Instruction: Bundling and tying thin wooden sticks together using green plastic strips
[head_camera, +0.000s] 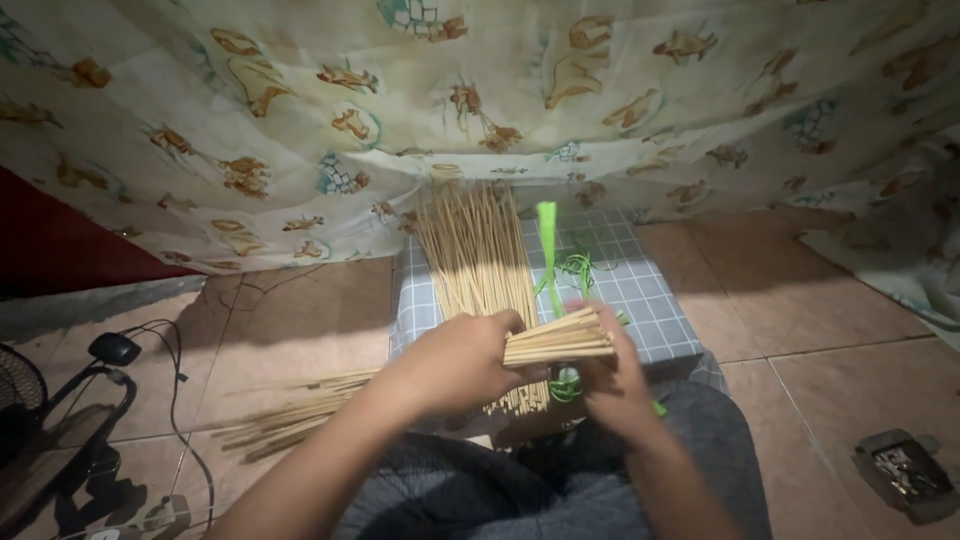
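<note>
We see our own two forearms bare from the elbow down, with no sleeves, no watch, no bracelet and no rings that we can make out. Our left hand (455, 362) and right hand (612, 375) wear no gloves. Below the hands, our legs are covered in dark grey trousers (700, 440) of a soft, slightly mottled cloth, creased over both knees. The dim light hides any seams or pockets.

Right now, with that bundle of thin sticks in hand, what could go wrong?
The left hand grips the stick bundle near its middle, so loose sticks might slide out. The right hand works at the ends, where tips could prick fingers. The green strip could snag the pile of sticks.
</note>
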